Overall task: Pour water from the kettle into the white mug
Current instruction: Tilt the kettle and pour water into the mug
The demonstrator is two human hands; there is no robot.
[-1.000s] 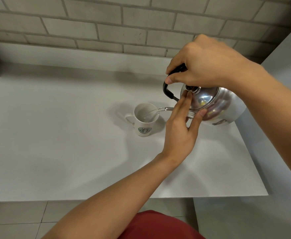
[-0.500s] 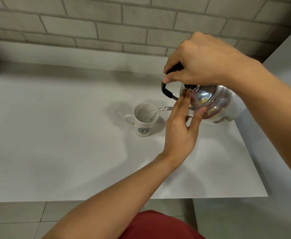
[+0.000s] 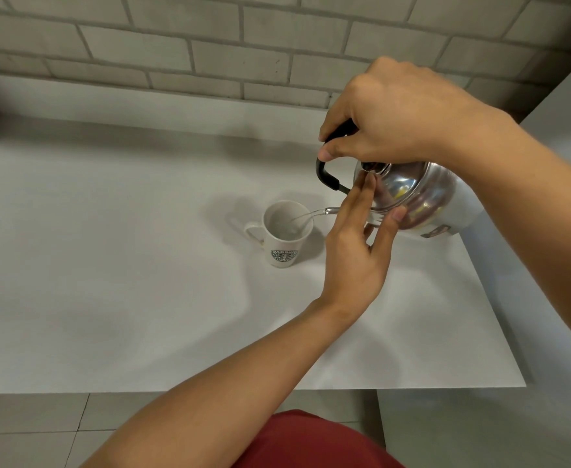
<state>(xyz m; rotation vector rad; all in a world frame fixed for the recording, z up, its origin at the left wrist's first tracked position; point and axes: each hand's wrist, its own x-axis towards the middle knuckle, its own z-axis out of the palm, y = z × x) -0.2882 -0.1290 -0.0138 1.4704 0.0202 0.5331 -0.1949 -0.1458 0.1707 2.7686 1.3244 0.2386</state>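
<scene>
Pale grey, the surface [image 3: 115, 298] runs from its near edge back to a brick wall [image 3: 176, 45], and nearest me my left hand [image 3: 355, 261] reaches up with spread fingertips [image 3: 368, 184] pressed to the lid [image 3: 389, 190], I judge to keep it seated while the kettle [image 3: 422, 201] tips. Beyond it, just left of the spout, the white mug [image 3: 286, 236] stands upright, catching a thin stream of water [image 3: 306, 216] and partly filled. Farthest, my right hand [image 3: 402, 113] is clamped around the black handle [image 3: 326, 173], holding the kettle tilted above the surface.
</scene>
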